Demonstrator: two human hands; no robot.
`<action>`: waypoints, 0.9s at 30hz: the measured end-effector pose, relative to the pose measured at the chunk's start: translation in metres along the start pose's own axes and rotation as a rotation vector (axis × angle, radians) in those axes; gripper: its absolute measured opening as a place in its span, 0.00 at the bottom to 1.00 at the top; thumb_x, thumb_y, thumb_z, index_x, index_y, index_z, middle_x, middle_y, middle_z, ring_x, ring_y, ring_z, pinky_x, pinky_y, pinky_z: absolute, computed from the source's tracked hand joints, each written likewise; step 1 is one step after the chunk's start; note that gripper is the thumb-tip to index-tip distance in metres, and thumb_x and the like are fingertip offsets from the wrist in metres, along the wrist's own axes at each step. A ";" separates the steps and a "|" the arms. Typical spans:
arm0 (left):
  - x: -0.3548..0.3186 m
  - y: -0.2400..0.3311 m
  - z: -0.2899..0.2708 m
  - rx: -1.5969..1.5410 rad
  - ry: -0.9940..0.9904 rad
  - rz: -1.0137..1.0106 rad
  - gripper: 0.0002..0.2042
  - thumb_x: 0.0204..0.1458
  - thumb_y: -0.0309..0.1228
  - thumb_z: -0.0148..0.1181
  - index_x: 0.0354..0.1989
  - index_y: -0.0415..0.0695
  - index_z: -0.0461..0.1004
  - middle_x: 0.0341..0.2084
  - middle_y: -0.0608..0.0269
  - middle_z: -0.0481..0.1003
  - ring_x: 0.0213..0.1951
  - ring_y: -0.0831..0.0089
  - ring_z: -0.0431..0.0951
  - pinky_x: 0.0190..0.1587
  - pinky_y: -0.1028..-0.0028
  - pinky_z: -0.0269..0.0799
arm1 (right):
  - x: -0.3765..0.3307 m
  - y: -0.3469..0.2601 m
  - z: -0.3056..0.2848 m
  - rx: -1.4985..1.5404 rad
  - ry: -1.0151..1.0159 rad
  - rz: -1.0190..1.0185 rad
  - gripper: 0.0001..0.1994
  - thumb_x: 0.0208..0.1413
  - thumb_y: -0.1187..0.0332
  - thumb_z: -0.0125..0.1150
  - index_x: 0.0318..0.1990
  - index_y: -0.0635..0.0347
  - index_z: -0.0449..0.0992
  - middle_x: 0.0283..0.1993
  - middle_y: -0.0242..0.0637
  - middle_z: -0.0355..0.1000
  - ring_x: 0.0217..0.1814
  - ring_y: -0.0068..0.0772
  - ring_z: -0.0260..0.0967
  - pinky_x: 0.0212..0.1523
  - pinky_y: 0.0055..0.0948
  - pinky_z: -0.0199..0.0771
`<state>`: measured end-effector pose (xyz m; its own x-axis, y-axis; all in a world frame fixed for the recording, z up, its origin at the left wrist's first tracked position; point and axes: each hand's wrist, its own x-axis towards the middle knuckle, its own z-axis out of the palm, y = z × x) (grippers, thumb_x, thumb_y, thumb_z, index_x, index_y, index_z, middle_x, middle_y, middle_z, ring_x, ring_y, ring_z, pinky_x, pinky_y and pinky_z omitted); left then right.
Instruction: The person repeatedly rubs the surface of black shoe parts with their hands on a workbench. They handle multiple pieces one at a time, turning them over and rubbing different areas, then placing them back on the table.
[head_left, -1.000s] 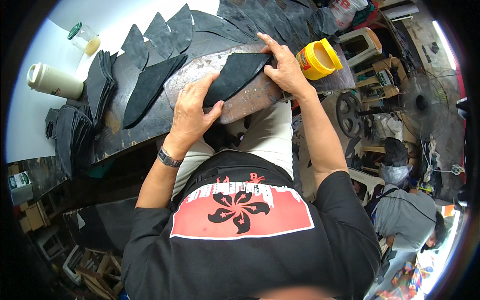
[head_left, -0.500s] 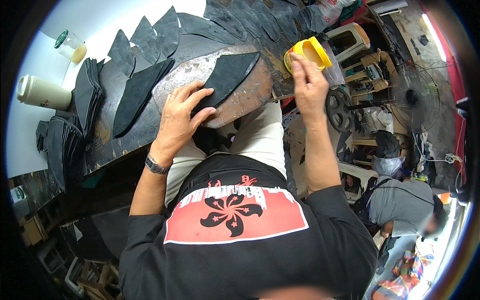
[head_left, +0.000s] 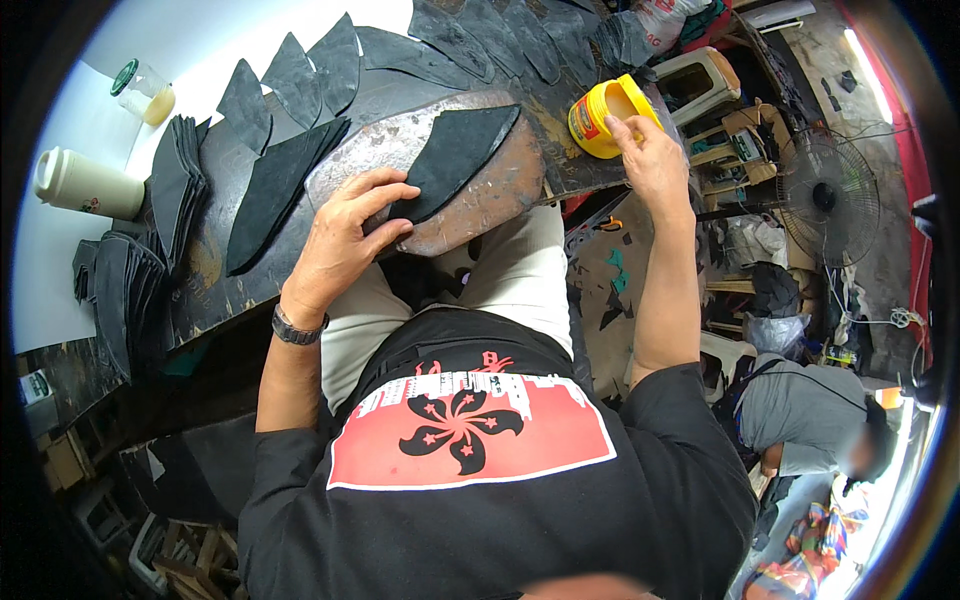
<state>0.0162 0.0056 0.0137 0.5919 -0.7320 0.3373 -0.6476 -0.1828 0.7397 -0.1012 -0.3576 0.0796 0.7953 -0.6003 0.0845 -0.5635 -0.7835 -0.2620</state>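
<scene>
A curved black leather-like piece (head_left: 455, 160) lies flat on a worn, rounded board (head_left: 390, 130) in front of me. My left hand (head_left: 350, 225) rests at the board's near left, fingertips at the piece's lower left edge. Its thumb is held apart from the fingers, and nothing is gripped. To the right, my right hand (head_left: 655, 165) is at the mouth of a yellow tub (head_left: 592, 125), fingers bent together over the rim. Whatever those fingers may hold is too small to make out. Pale contents show inside the tub.
More black pieces (head_left: 290, 80) line the table's far edge. Stacks of them (head_left: 180, 190) stand left, beside a pale lidded cup (head_left: 90, 185) and a green-lidded jar (head_left: 145, 95). A fan (head_left: 825, 195) and a person in grey (head_left: 805, 410) are at right.
My right hand has moved right and slightly down along the tub's mouth, and the tub looks more upright. My left hand has drawn back slightly left, its thumb leaving the black piece.
</scene>
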 end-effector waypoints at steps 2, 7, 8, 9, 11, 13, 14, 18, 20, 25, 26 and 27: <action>0.000 -0.001 0.000 -0.016 0.008 -0.007 0.16 0.50 0.24 0.70 0.49 0.43 0.81 0.53 0.55 0.78 0.56 0.56 0.78 0.58 0.64 0.73 | -0.014 -0.002 0.002 0.012 0.097 0.013 0.30 0.64 0.37 0.52 0.52 0.57 0.79 0.40 0.58 0.80 0.48 0.60 0.79 0.48 0.52 0.76; 0.004 -0.002 0.002 -0.002 0.012 -0.042 0.14 0.51 0.23 0.69 0.47 0.41 0.82 0.54 0.56 0.78 0.56 0.58 0.79 0.59 0.65 0.72 | -0.045 -0.006 -0.002 -0.142 0.137 0.019 0.22 0.63 0.45 0.60 0.50 0.53 0.81 0.30 0.45 0.77 0.39 0.47 0.79 0.41 0.43 0.75; 0.005 -0.002 0.001 -0.001 0.012 -0.035 0.14 0.51 0.24 0.70 0.47 0.41 0.82 0.53 0.56 0.78 0.55 0.58 0.79 0.59 0.65 0.73 | -0.050 -0.007 -0.007 -0.195 0.088 -0.066 0.21 0.63 0.46 0.61 0.50 0.52 0.81 0.32 0.44 0.77 0.40 0.47 0.79 0.41 0.43 0.75; 0.005 -0.002 0.001 0.003 0.005 -0.037 0.14 0.50 0.25 0.70 0.46 0.41 0.82 0.53 0.56 0.78 0.55 0.58 0.79 0.59 0.65 0.73 | -0.054 -0.009 -0.014 -0.248 0.039 -0.140 0.20 0.63 0.47 0.61 0.50 0.52 0.81 0.34 0.44 0.78 0.40 0.47 0.78 0.41 0.43 0.75; 0.007 -0.001 0.001 0.009 -0.003 -0.030 0.14 0.50 0.26 0.71 0.46 0.41 0.82 0.53 0.56 0.78 0.55 0.58 0.79 0.58 0.65 0.73 | -0.064 -0.016 -0.030 -0.256 0.000 -0.233 0.19 0.63 0.48 0.61 0.51 0.51 0.81 0.38 0.45 0.78 0.41 0.50 0.78 0.41 0.44 0.75; 0.007 0.000 0.002 0.012 0.003 -0.020 0.14 0.49 0.27 0.72 0.46 0.41 0.82 0.52 0.55 0.78 0.54 0.57 0.79 0.58 0.65 0.73 | -0.072 -0.026 -0.046 -0.161 0.019 -0.276 0.19 0.64 0.48 0.60 0.52 0.50 0.81 0.42 0.48 0.77 0.42 0.54 0.78 0.41 0.47 0.76; 0.007 0.001 0.003 0.029 0.014 -0.017 0.15 0.49 0.27 0.73 0.45 0.41 0.82 0.52 0.55 0.78 0.54 0.58 0.79 0.58 0.65 0.73 | -0.074 -0.032 -0.050 0.040 0.160 -0.347 0.18 0.63 0.51 0.64 0.50 0.52 0.83 0.43 0.44 0.77 0.40 0.48 0.77 0.42 0.41 0.76; 0.008 0.002 0.013 0.025 0.078 -0.019 0.15 0.47 0.26 0.74 0.45 0.42 0.83 0.51 0.55 0.78 0.54 0.58 0.79 0.57 0.65 0.74 | -0.061 -0.052 -0.034 0.510 0.351 -0.576 0.16 0.65 0.56 0.64 0.46 0.60 0.86 0.44 0.38 0.75 0.47 0.33 0.71 0.49 0.31 0.73; 0.008 0.001 0.018 0.030 0.112 0.002 0.14 0.47 0.26 0.74 0.44 0.42 0.83 0.50 0.56 0.79 0.53 0.58 0.79 0.56 0.65 0.74 | -0.044 -0.059 0.004 0.867 0.200 -0.618 0.21 0.71 0.53 0.55 0.46 0.63 0.85 0.47 0.39 0.75 0.54 0.34 0.69 0.60 0.32 0.66; 0.007 -0.002 0.021 0.070 0.149 0.042 0.13 0.47 0.27 0.74 0.42 0.43 0.84 0.47 0.56 0.79 0.50 0.57 0.79 0.53 0.64 0.75 | -0.011 -0.051 0.095 0.620 0.031 -0.533 0.28 0.75 0.46 0.38 0.62 0.54 0.78 0.74 0.44 0.62 0.80 0.48 0.46 0.77 0.51 0.40; 0.005 -0.002 0.021 0.070 0.151 0.035 0.13 0.47 0.27 0.74 0.42 0.42 0.84 0.46 0.56 0.79 0.50 0.57 0.79 0.53 0.64 0.75 | -0.010 -0.049 0.107 0.500 0.050 -0.517 0.27 0.74 0.45 0.40 0.63 0.53 0.77 0.76 0.44 0.59 0.81 0.51 0.43 0.76 0.58 0.38; 0.006 -0.002 0.021 0.066 0.151 0.031 0.13 0.47 0.27 0.74 0.42 0.42 0.84 0.46 0.56 0.79 0.50 0.57 0.79 0.52 0.65 0.75 | -0.011 -0.048 0.115 0.396 0.076 -0.473 0.28 0.73 0.44 0.42 0.65 0.51 0.76 0.79 0.44 0.55 0.83 0.53 0.39 0.76 0.64 0.35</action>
<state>0.0109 -0.0118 0.0018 0.6333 -0.6320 0.4467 -0.6938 -0.2078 0.6896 -0.0569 -0.2953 -0.0194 0.9124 -0.2238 0.3427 -0.0170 -0.8572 -0.5147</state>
